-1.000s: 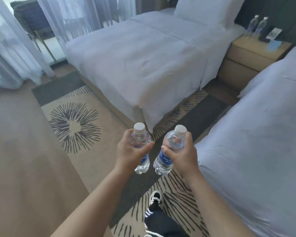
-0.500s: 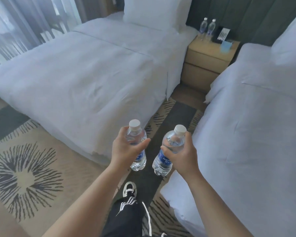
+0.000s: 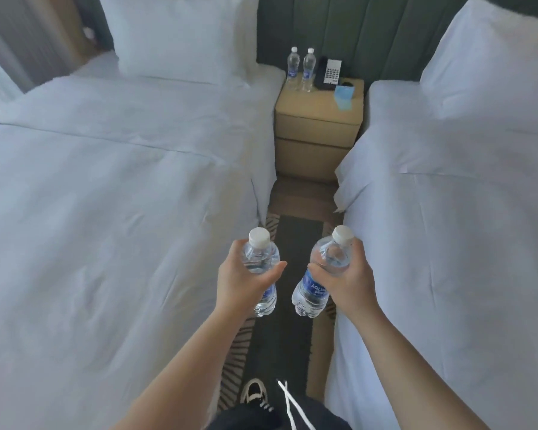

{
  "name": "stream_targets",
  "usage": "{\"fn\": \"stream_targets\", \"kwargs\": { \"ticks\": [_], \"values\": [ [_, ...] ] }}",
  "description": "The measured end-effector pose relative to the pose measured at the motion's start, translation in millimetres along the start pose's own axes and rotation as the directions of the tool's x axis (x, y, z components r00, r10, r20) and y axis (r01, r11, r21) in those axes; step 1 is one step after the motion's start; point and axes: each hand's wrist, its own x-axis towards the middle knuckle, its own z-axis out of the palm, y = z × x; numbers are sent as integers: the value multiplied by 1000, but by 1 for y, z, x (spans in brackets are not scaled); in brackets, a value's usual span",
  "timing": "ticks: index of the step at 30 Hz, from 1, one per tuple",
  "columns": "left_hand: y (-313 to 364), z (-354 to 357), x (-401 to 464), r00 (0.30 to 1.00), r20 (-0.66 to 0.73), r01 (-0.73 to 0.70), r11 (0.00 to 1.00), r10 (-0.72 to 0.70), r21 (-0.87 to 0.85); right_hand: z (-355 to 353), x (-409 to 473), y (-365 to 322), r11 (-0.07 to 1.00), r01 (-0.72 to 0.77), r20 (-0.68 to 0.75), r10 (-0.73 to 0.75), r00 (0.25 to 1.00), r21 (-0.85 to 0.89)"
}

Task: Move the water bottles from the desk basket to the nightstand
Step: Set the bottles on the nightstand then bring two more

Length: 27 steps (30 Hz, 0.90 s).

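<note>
My left hand [image 3: 241, 279] grips a clear water bottle [image 3: 261, 259] with a white cap and blue label, held upright. My right hand [image 3: 350, 279] grips a second such bottle [image 3: 320, 277], tilted a little to the right. Both are held out over the aisle between two beds. Straight ahead at the end of the aisle stands the wooden nightstand [image 3: 319, 119]. Two more water bottles [image 3: 299, 68] stand upright at its back left corner. The desk basket is out of view.
A white bed [image 3: 106, 197] lies on my left and another white bed [image 3: 448, 228] on my right, leaving a narrow carpeted aisle [image 3: 292, 237]. On the nightstand sit a black phone [image 3: 326, 72] and a blue card [image 3: 343, 97]. A green padded headboard [image 3: 354, 35] backs it.
The view has turned from the left bed and patterned rug to face straight down the aisle. The nightstand is now centred and closer. Both hands keep their bottles.
</note>
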Motion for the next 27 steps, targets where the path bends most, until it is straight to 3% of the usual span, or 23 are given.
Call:
{"fn": "stream_targets", "kwargs": {
  "ticks": [10, 20, 27],
  "values": [
    [24, 74, 193, 993, 114, 8, 1000, -5, -26, 6, 182, 20, 996, -82, -108, 85, 991, 29],
    [92, 196, 413, 991, 130, 7, 998, 2, -70, -21, 439, 34, 999, -42, -100, 42, 994, -3],
    [121, 251, 528, 993, 114, 42, 995, -32, -87, -29, 569, 41, 999, -47, -106, 46, 993, -9]
  ]
}}
